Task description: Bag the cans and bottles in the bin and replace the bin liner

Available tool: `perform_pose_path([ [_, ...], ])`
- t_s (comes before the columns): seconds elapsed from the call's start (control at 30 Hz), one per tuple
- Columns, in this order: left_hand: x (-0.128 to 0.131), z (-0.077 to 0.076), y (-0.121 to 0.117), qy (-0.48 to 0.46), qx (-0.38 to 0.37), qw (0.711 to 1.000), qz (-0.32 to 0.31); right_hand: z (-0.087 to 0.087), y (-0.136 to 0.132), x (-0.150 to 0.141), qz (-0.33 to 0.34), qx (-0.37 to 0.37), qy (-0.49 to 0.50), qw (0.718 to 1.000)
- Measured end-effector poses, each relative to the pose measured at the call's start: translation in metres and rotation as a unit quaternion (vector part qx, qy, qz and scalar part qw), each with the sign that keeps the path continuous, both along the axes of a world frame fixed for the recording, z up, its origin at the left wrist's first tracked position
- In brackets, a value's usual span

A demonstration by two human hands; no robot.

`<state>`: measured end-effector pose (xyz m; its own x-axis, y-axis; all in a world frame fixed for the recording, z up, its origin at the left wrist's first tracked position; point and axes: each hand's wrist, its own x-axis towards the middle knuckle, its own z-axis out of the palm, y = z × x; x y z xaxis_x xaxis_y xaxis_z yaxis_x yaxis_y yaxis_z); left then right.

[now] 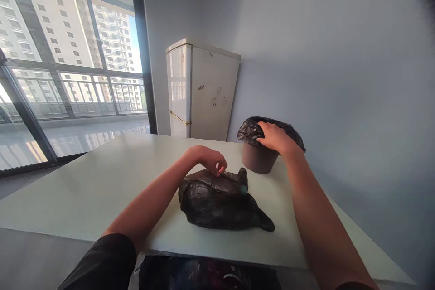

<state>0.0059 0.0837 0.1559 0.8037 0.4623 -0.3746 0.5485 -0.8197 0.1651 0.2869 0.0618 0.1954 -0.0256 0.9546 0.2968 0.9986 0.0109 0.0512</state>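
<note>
A full-looking black plastic bag point(217, 206) lies on its side on the pale table, with a knotted or twisted end sticking up at its right. My left hand point(213, 161) reaches over its top, thumb and fingers closed in a pinch at the bag's upper surface. Behind it to the right stands a brown trash bin point(260, 158), upright, with a black bin liner point(249, 130) folded out over its rim. My right hand point(275, 137) grips the liner at the near side of that rim, fingers over the edge. The inside of the bin is hidden.
The pale table point(112, 181) runs to the wall on the right. An old white refrigerator point(214, 90) stands past its far edge. Glass sliding doors point(74, 77) with a balcony beyond fill the left side.
</note>
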Motion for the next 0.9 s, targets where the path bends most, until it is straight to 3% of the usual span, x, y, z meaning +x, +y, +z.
perform_pose_path([
  [0.17,0.006,-0.005,-0.003,-0.007,-0.011,1.0,0.008,0.009,-0.021,-0.024,0.101,0.115,0.052,0.987],
  [0.27,0.009,-0.008,0.0,-0.014,0.002,1.0,0.013,0.013,-0.037,-0.038,0.175,0.138,0.088,0.971],
  [0.4,-0.004,0.003,0.003,-0.05,0.026,0.998,0.027,0.011,-0.055,-0.055,0.258,0.034,0.155,0.953],
  [0.5,-0.02,0.017,0.006,-0.111,0.043,0.992,0.032,0.001,-0.055,-0.063,0.257,-0.065,0.171,0.949],
  [0.63,-0.037,0.028,0.012,-0.179,0.094,0.977,0.063,-0.019,-0.035,-0.069,0.222,-0.156,0.178,0.946],
  [0.77,-0.045,0.029,0.021,-0.209,0.143,0.963,0.094,-0.041,-0.007,-0.076,0.24,-0.211,0.193,0.928],
  [0.9,-0.047,0.03,0.026,-0.31,0.156,0.929,0.127,-0.062,0.009,-0.085,0.205,-0.26,0.286,0.899],
])
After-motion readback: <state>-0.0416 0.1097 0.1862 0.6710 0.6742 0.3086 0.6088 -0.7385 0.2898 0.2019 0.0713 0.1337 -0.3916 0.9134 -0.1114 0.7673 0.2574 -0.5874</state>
